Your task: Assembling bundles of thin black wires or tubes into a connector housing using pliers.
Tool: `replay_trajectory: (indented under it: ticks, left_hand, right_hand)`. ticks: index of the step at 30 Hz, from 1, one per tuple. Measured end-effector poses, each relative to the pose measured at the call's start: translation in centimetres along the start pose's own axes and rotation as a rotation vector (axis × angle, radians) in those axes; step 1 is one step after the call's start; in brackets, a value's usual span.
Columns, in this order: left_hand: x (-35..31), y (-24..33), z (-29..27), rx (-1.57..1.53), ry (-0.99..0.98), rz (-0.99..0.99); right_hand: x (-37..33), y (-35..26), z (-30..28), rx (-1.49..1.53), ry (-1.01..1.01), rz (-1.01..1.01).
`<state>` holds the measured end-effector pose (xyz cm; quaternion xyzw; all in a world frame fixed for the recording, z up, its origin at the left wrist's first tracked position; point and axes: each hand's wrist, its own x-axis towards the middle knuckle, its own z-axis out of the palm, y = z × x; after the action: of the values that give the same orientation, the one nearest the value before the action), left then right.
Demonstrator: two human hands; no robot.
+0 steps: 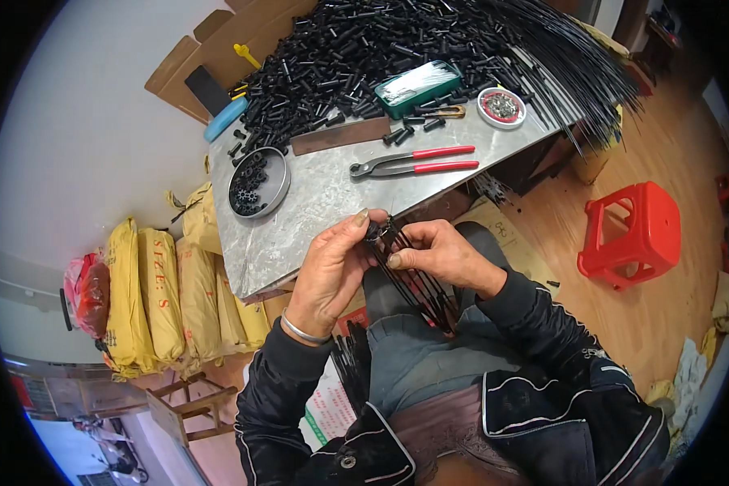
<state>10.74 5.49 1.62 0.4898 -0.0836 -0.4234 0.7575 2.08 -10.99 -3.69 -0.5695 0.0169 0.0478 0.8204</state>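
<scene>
Above my lap, at the table's near edge, both hands work on a black umbrella-rib frame. Its thin black ribs (pixel 417 290) hang down between my knees from a small round black hub (pixel 376 232). My left hand (pixel 326 271) pinches the hub between thumb and fingers. My right hand (pixel 444 255) is closed on the ribs just below it, thumb across them. A thin wire seems to stick up by the hub. On the tabletop beyond lie pincers with red handles (pixel 448 151). A round grey dish (pixel 284 182) at left holds black toothed rings.
A heap of black plastic tubes (pixel 332 57) covers the table's (pixel 316 219) far side, beside a bundle of long black rods (pixel 571 57). A green box (pixel 397 104) and a bowl of small metal pieces (pixel 500 109) stand nearer. Yellow sacks (pixel 160 296) are left, a red stool (pixel 660 227) right.
</scene>
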Motion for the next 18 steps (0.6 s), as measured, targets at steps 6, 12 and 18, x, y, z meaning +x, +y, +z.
replay_trajectory:
  ticks: [6, 12, 18]
  left_hand:
    - [0.1, -0.4, 1.4, -0.002, 0.055, -0.004]
    - [0.6, -0.7, 2.3, -0.008, 0.125, -0.016]
    - [1.2, -1.0, 2.0, -0.034, 0.125, -0.026]
  right_hand:
    - [-0.7, 0.0, -0.6, 0.005, 0.028, 0.014]
    - [-1.0, -0.1, -1.2, 0.017, 0.042, -0.004]
    - [-0.8, 0.1, -1.4, 0.009, 0.026, -0.018]
